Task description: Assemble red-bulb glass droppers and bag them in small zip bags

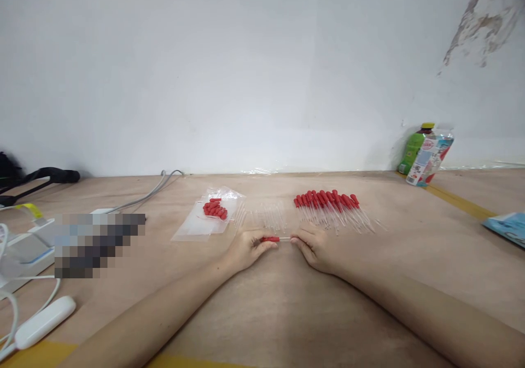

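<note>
- As the left hand (248,250) pinches a red bulb (270,239), the right hand (320,247) grips the far end of a clear tube (285,239) meeting it, both pieces between the hands.
- At 10 o'clock from the hands, more bulbs (214,210) lie heaped in or on a bag (194,227).
- Toward 11, loose tubes (269,215) rest on the table (262,308).
- At 2 o'clock, droppers (324,197) lie clustered, red ends outward; farther out, a bottle (412,152) stands beside a carton (423,163).

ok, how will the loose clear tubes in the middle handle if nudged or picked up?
The loose clear tubes look thin and straight, so probably stiff and light. Their glassy shine suggests they may be fragile. Lying on the flat tabletop, they might roll if nudged.
</note>
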{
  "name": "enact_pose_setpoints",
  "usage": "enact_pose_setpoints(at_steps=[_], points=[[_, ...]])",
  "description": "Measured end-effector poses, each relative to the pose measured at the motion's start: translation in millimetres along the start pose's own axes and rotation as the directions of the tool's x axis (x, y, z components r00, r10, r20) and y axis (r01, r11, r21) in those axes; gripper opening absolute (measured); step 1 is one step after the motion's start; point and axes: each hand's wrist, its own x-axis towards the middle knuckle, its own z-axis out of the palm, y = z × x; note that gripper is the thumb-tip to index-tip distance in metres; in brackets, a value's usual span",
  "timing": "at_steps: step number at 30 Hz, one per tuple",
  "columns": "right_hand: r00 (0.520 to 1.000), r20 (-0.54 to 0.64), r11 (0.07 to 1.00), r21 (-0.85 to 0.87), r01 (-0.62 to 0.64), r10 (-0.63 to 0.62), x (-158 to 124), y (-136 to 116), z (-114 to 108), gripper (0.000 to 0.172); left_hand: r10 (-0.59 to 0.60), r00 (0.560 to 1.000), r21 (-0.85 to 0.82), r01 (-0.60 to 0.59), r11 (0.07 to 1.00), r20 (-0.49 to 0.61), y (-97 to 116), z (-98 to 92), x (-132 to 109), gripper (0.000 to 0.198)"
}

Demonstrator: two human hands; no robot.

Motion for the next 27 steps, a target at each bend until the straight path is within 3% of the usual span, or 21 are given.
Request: enact_pose_setpoints(at_steps=[4, 8, 10, 12, 14, 18, 23, 27], points=[[1.0, 0.011, 1.0, -0.01, -0.005, 0.005, 1, 0, 0, 0.022, -0.026, 1.0, -0.021, 0.025, 0.999, -0.015, -3, 0.9, 1, 0.016], [0.995, 0.102, 0.987, -0.161, 0.014, 0.002, 3, -1, -8, 0.02, -0.03, 0.997, 0.055, 0.034, 0.998, -0.068, -6, -2.5, 1, 0.021], [0.991, 0.125, 0.971, -0.239, -0.022, 0.053, 5, 0, -15, 0.021, -0.031, 0.993, 0.126, 0.045, 0.991, -0.11, -8, -4.6, 1, 0.034], [0.979, 0.091, 0.949, -0.278, -0.151, 0.182, 9, 3, -22, 0.022, -0.044, 0.991, 0.2, 0.069, 0.977, -0.128, -10, -6.1, 0, 0.045], [0.929, 0.037, 0.899, -0.27, -0.346, 0.369, 16, 11, -28, 0.024, -0.062, 0.993, 0.258, 0.088, 0.962, -0.105, -11, -6.8, -1, 0.045], [0.758, -0.037, 0.723, -0.274, -0.635, 0.652, 32, 30, -31, 0.03, -0.101, 0.995, 0.316, 0.094, 0.944, 0.008, -13, -6.1, -2, 0.041], [0.667, -0.077, 0.586, -0.411, -0.698, 0.741, 43, 46, -20, 0.032, -0.166, 0.978, 0.305, 0.121, 0.945, 0.128, -18, -5.1, -2, 0.038], [0.656, -0.039, 0.565, -0.472, -0.677, 0.753, 40, 52, -15, 0.033, -0.156, 0.969, 0.261, 0.103, 0.96, 0.19, -24, -8.1, 4, 0.037]])
